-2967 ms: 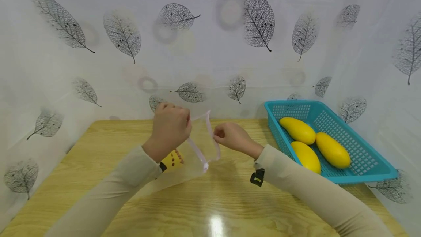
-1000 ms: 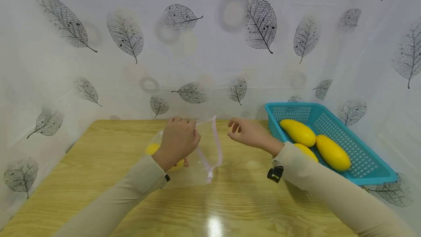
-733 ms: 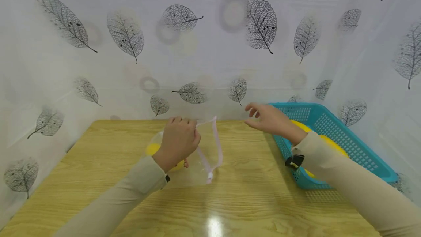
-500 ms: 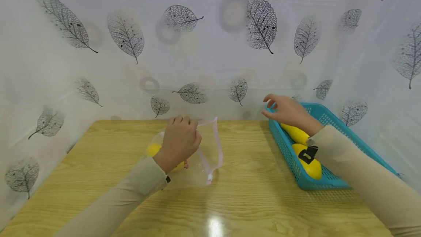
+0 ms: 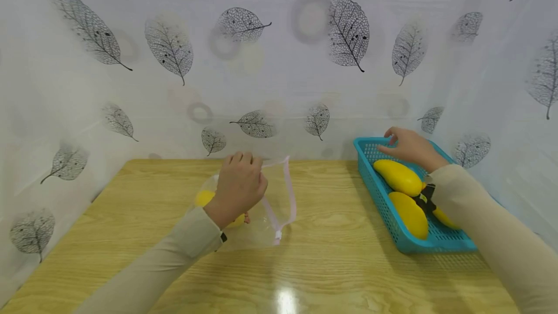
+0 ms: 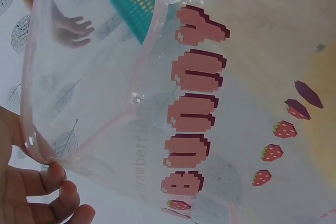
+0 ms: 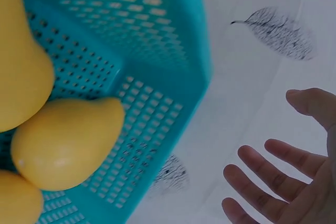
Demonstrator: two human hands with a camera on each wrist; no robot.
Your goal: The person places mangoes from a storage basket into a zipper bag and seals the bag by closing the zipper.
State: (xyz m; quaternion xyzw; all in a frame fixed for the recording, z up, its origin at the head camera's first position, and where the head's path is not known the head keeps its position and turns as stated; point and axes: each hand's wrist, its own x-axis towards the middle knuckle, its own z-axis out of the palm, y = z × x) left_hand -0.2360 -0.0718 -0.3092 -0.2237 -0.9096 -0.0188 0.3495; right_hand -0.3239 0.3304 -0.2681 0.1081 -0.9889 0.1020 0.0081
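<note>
At centre frame in the head view, the left hand (image 5: 240, 185) pinches the pink-trimmed rim of a clear zip bag (image 5: 266, 217), fingers curled round the edge so the mouth stands open toward the right. The left wrist view shows the fingertips (image 6: 50, 179) clamped on that rim, with pink block lettering and small strawberries printed on the bag's wall. A yellow mango (image 5: 205, 198) lies inside the bag, partly hidden behind the hand.

At right of the frame, a teal basket (image 5: 370, 193) sits on the wooden table (image 5: 331, 265) and holds three more mangoes; the far one (image 5: 398, 177) lies just below the right hand (image 5: 407, 147). That hand hovers over the basket's far end with fingers spread and relaxed, holding nothing; the right wrist view shows the open fingers (image 7: 273, 179) clear of the fruit.

Between bag and basket lies a stretch of bare tabletop. The basket's right side stands close to the leaf-patterned curtain (image 5: 279, 62).
</note>
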